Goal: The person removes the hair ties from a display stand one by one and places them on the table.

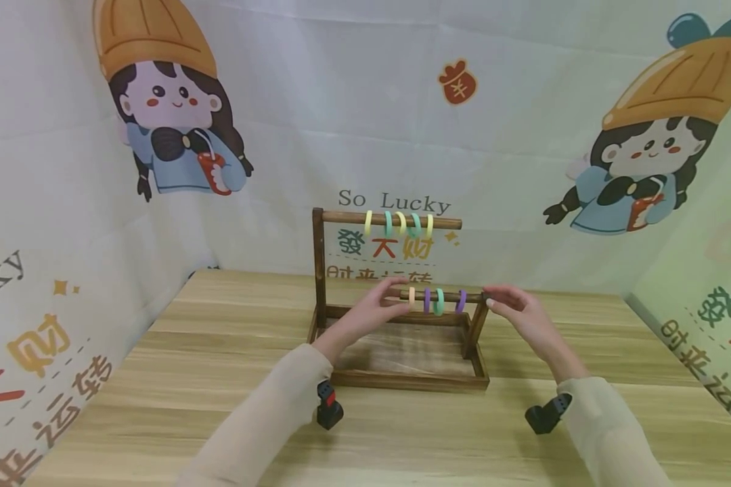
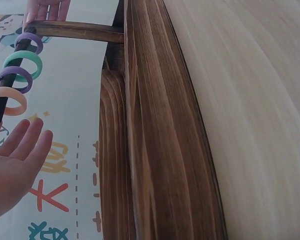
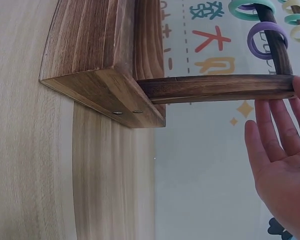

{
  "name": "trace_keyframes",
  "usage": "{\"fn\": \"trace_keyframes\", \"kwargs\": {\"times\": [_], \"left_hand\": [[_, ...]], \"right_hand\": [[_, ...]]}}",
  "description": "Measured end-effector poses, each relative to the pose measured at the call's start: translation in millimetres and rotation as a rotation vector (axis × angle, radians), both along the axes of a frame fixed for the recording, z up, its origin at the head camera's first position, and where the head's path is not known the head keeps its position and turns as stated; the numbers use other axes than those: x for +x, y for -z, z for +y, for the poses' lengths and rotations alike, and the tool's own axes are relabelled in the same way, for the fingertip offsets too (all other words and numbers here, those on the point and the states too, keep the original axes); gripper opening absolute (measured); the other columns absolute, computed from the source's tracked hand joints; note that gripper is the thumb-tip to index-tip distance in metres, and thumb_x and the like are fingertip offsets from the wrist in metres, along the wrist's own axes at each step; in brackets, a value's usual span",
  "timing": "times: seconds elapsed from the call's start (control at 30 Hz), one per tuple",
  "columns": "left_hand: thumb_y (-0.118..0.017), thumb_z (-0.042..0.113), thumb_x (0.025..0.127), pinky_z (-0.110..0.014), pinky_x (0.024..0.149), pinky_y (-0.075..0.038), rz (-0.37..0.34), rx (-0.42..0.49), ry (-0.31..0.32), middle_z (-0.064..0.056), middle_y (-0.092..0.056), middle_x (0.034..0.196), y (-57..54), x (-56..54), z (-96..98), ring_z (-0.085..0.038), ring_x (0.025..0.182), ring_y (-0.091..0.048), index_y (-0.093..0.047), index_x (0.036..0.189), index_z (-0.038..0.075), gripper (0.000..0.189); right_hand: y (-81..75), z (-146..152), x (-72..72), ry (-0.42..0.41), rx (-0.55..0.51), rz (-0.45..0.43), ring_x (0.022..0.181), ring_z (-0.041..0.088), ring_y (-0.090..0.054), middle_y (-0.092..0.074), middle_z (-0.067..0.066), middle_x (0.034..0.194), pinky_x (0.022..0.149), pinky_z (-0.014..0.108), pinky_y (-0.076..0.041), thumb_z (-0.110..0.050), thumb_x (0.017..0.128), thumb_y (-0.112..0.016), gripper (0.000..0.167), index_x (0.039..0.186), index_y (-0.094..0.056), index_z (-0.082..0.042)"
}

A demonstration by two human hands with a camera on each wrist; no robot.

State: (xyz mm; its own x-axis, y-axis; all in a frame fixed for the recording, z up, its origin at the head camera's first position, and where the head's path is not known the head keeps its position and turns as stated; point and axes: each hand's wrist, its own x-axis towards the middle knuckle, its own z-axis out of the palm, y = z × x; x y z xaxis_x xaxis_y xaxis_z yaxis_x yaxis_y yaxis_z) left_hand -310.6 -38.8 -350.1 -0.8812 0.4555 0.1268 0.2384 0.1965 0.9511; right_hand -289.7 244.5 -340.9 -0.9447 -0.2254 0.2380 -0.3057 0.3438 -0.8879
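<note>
A dark wooden rack (image 1: 319,264) stands on the table, with one rod high at the left and a shorter one low at the right. My left hand (image 1: 365,314) is at the low rod's free end, thumb and forefinger pinching a peach ring (image 1: 411,298) there; the other fingers extend loosely. Farther along that rod hang a purple ring (image 1: 427,301), a green ring (image 1: 440,302) and another purple ring (image 1: 461,302). At the opposite end, my right hand (image 1: 526,321) grips the top of the short post (image 3: 215,88) between thumb and fingers.
Several yellow and green rings hang on the upper rod (image 1: 347,217). The rack's base is a shallow tray (image 1: 402,380) on the wood-grain table (image 1: 219,352). A printed cloth (image 1: 341,101) hangs behind and at both sides.
</note>
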Motion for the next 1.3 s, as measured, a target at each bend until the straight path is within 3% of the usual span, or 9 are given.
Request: {"fn": "trace_keyframes", "kwargs": {"times": [0.27,0.4,0.5,0.6,0.87,1.1,1.23,1.3], "left_hand": [[-0.058,0.017,0.087,-0.041,0.085,-0.044,-0.041,0.073,0.031,-0.018,-0.029,0.134,-5.1,-0.7,4.7,-0.032,0.113,-0.042,-0.034,0.132,0.014,0.051],[-0.057,0.013,0.087,-0.044,0.084,-0.044,-0.070,0.108,0.055,-0.019,-0.023,0.137,-6.0,0.1,6.8,-0.032,0.119,-0.034,-0.036,0.130,0.011,0.048],[-0.058,0.014,0.087,-0.040,0.082,-0.046,-0.061,0.106,0.046,-0.016,-0.023,0.138,-2.3,-2.0,9.1,-0.030,0.121,-0.030,-0.040,0.128,0.011,0.045],[-0.058,0.014,0.086,-0.036,0.079,-0.048,-0.055,0.099,0.034,-0.015,-0.023,0.138,-2.4,-1.7,10.4,-0.030,0.118,-0.036,-0.042,0.126,0.010,0.043],[-0.057,0.011,0.086,-0.034,0.077,-0.049,-0.052,0.098,0.022,-0.016,-0.030,0.132,-5.2,0.0,10.3,-0.032,0.106,-0.048,-0.045,0.123,0.009,0.039],[-0.056,0.007,0.087,-0.037,0.078,-0.048,-0.061,0.097,0.034,-0.020,-0.039,0.123,-22.2,16.1,-0.4,-0.037,0.103,-0.050,-0.041,0.125,0.003,0.041],[-0.055,0.007,0.087,-0.038,0.077,-0.048,-0.044,0.074,0.015,-0.020,-0.041,0.121,-20.3,14.8,-10.3,-0.038,0.101,-0.050,-0.040,0.125,0.001,0.041],[-0.056,0.008,0.087,-0.037,0.076,-0.049,-0.026,0.067,0.002,-0.020,-0.043,0.119,-13.2,10.0,-15.7,-0.037,0.100,-0.051,-0.041,0.124,0.001,0.041]], "right_hand": [[-0.1,1,-0.6,-0.008,-0.003,0.000,0.111,0.027,-0.043,-0.045,0.020,0.124,0.094,0.043,-0.032,-0.021,0.091,-0.051,0.042,0.124,-0.044,0.003],[-0.4,0,-0.2,-0.008,-0.001,-0.004,0.112,0.029,-0.042,-0.045,0.021,0.124,0.095,0.044,-0.032,-0.021,0.091,-0.051,0.042,0.124,-0.044,0.003],[-0.8,1,0.1,-0.007,-0.001,-0.005,0.112,0.030,-0.042,-0.045,0.021,0.124,0.095,0.044,-0.031,-0.020,0.091,-0.051,0.041,0.124,-0.044,0.003],[-1.0,1,0.2,-0.007,0.002,-0.006,0.112,0.031,-0.041,-0.045,0.021,0.124,0.095,0.045,-0.031,-0.021,0.091,-0.051,0.042,0.124,-0.043,0.003],[0.5,2,-0.7,0.002,0.014,-0.008,0.111,0.024,-0.043,-0.045,0.019,0.124,0.095,0.045,-0.031,-0.027,0.090,-0.053,0.047,0.125,-0.043,0.003],[0.5,2,-1.0,-0.002,0.008,-0.012,0.110,0.019,-0.044,-0.045,0.019,0.125,0.095,0.043,-0.032,-0.027,0.090,-0.053,0.047,0.126,-0.043,0.001],[0.7,2,-1.4,-0.002,0.009,-0.006,0.109,0.018,-0.045,-0.045,0.018,0.125,0.095,0.042,-0.033,-0.027,0.090,-0.053,0.047,0.125,-0.044,0.002],[1.3,2,-1.7,0.000,0.012,-0.006,0.110,0.020,-0.045,-0.046,0.018,0.124,0.095,0.042,-0.033,-0.028,0.089,-0.053,0.047,0.125,-0.044,0.002]]}}
